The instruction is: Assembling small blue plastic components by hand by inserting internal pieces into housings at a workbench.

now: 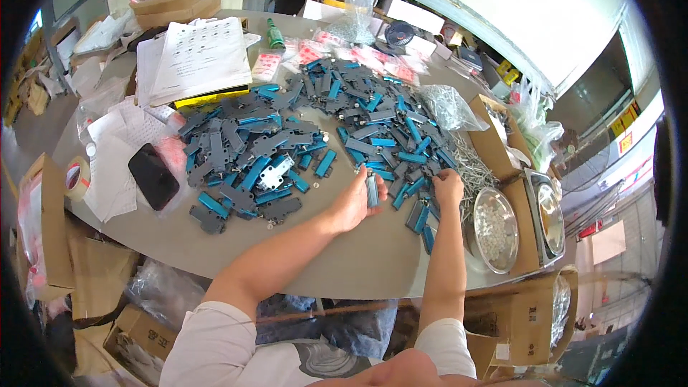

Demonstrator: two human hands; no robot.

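My left hand (352, 203) is closed around a small hinge-like metal part (372, 190), grey and blue, held upright over the table. At the right side of the parts, my right hand (448, 188) has its fingers pinched together and pointing down; what they grip, if anything, is hidden. Beside it lies a heap of thin silvery pins or screws (469, 163). Loose grey-and-blue parts of the same kind form a right-hand pile (383, 125) and a left-hand pile (251, 147). One bare silvery plate (275, 173) lies on the left pile.
A clear bowl (517, 233) of small white pieces stands right of my right hand, against cardboard boxes (521, 226). Leftward are a black phone (153, 176), a tape roll (77, 177) and stacked papers (202, 57). A green bottle (274, 34) and bagged parts (448, 106) lie farther back.
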